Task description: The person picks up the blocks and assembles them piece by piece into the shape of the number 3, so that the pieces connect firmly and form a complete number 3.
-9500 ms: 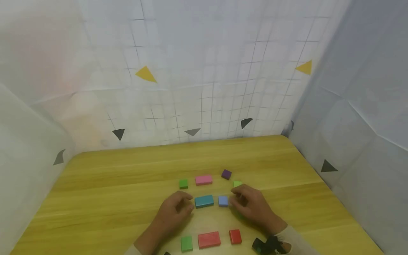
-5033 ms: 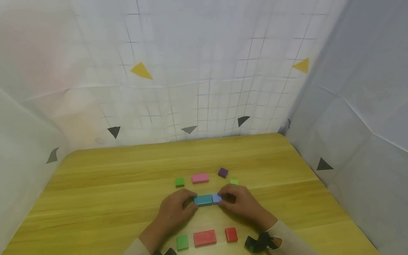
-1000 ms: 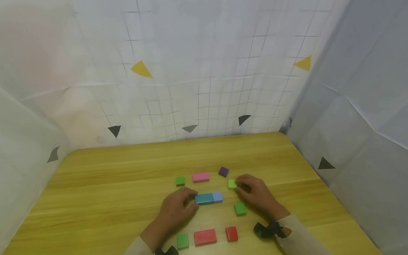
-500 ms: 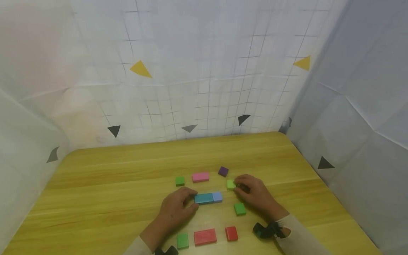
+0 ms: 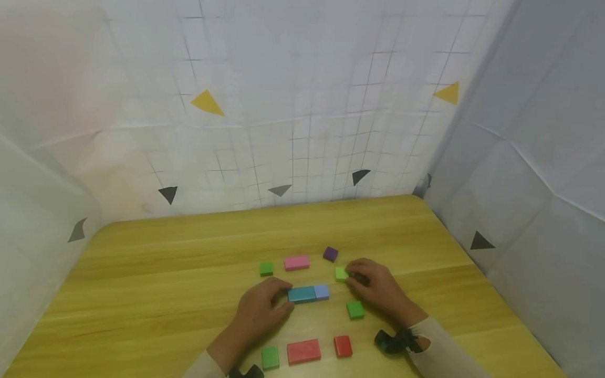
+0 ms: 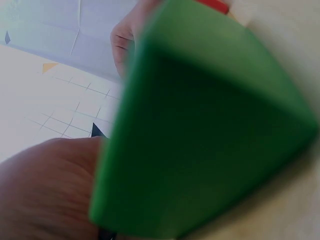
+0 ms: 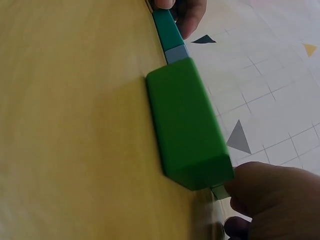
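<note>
In the head view, my left hand [image 5: 262,310] pinches the left end of a teal rectangular block [image 5: 301,294] between thumb and index finger. A small light blue block [image 5: 322,292] butts against the teal block's right end, making one straight row. Behind and to the right, my right hand [image 5: 378,286] holds a light green block [image 5: 341,274] by its right side with thumb and fingertips. That block lies flat on the table, apart from the blue one. In the left wrist view, a green block [image 6: 200,145] hides most of the left hand.
Farther back on the wooden table [image 5: 189,252] lie a green block [image 5: 267,269], a pink block [image 5: 296,263] and a tilted purple one [image 5: 331,254]. Nearer are green blocks [image 5: 355,310], a long red block [image 5: 304,352] and a small red one [image 5: 343,346]. White sheets [image 5: 293,105] enclose the table.
Earlier the blue block stood apart from the teal one; my right hand slid it against the teal end and let go. It then moved to the light green block, which has shifted slightly left.
</note>
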The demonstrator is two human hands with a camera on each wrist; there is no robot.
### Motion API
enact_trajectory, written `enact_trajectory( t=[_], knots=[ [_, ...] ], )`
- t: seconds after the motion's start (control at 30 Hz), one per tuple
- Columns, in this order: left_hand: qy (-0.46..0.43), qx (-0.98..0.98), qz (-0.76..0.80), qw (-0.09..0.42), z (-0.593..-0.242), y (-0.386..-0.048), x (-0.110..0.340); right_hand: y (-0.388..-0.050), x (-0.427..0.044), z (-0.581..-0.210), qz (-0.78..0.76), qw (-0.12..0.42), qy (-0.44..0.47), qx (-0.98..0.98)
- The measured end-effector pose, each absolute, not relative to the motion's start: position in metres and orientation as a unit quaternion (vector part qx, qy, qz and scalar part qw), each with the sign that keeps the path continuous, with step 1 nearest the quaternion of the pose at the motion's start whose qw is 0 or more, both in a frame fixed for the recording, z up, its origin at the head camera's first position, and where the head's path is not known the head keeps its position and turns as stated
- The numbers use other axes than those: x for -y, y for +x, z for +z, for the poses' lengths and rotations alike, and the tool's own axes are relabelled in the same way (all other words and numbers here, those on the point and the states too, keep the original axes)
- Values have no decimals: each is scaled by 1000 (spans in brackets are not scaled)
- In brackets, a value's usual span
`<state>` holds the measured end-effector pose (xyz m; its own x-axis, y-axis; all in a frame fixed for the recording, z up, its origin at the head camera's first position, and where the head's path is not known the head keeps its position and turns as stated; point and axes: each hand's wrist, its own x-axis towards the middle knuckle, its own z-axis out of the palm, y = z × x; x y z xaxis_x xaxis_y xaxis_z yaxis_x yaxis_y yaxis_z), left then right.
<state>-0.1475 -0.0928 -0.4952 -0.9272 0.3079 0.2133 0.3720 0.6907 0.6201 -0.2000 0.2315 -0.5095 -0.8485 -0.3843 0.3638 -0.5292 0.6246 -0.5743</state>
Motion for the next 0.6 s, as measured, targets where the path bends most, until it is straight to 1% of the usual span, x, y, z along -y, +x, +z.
enact_trajectory(
  t=[0.23,0.6],
  knots=[
    [-183,919,-346,42,-495,-148,93,-197,-225,-505,348,95,275,891],
    [-181,921,-343,41,-496,-149,93,-198,-224,-505,337,94,268,898]
  ],
)
